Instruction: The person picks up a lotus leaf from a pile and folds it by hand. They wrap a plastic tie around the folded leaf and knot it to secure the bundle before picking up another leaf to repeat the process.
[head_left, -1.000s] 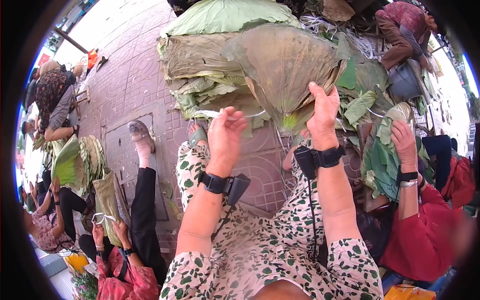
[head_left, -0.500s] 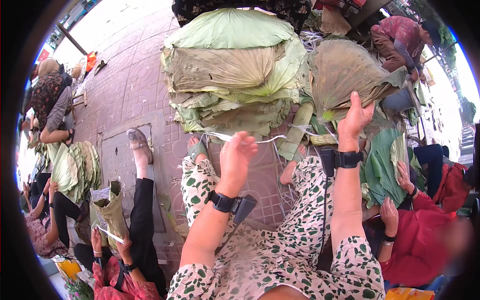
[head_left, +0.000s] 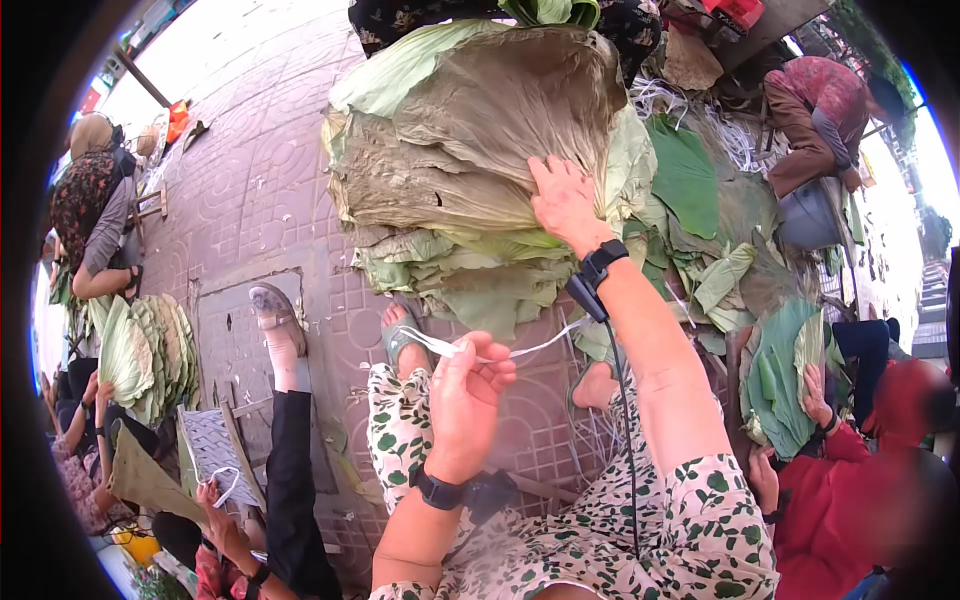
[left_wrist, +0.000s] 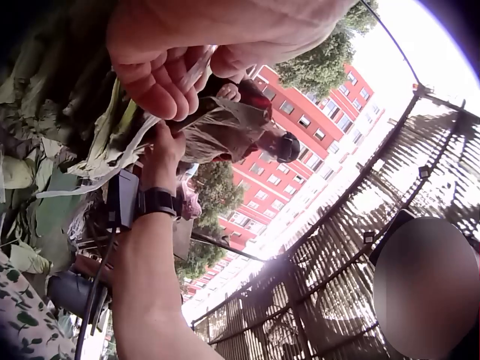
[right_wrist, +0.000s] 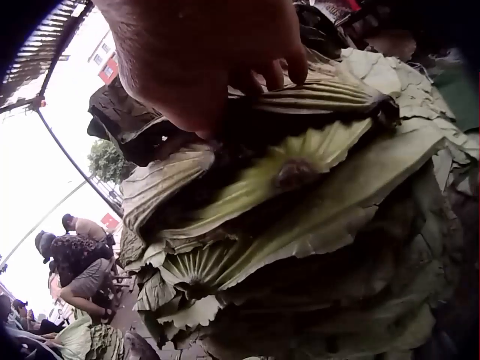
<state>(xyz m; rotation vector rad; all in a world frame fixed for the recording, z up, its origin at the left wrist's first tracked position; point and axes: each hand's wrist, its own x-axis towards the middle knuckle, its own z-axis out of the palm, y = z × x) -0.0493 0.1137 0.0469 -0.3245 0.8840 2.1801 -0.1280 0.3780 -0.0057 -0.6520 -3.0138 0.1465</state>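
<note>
My left hand (head_left: 465, 410) is held up over the paving in front of my lap, pinching a thin white plastic strip (head_left: 545, 343). The strip trails out to both sides of the fingers. My right hand (head_left: 565, 200) rests with spread fingers on a large brownish dried leaf (head_left: 500, 100), which lies uppermost on a thick pile of leaves (head_left: 450, 275). Seen from the right wrist, the pile shows ribbed, yellow-green leaf centres (right_wrist: 296, 172) below the hand. In the left wrist view the strip (left_wrist: 135, 146) runs between thumb and fingers.
Loose leaves and a green leaf (head_left: 685, 180) lie right of the pile. People sit close on both sides, one with green leaves (head_left: 780, 375) at right. A foot (head_left: 275, 310) stretches in from the left. A bucket (head_left: 808, 215) stands farther right.
My right hand has brought the brownish leaf leftward from the right side onto the pile, and now presses on it instead of gripping it. The left hand keeps the strip and sits slightly lower.
</note>
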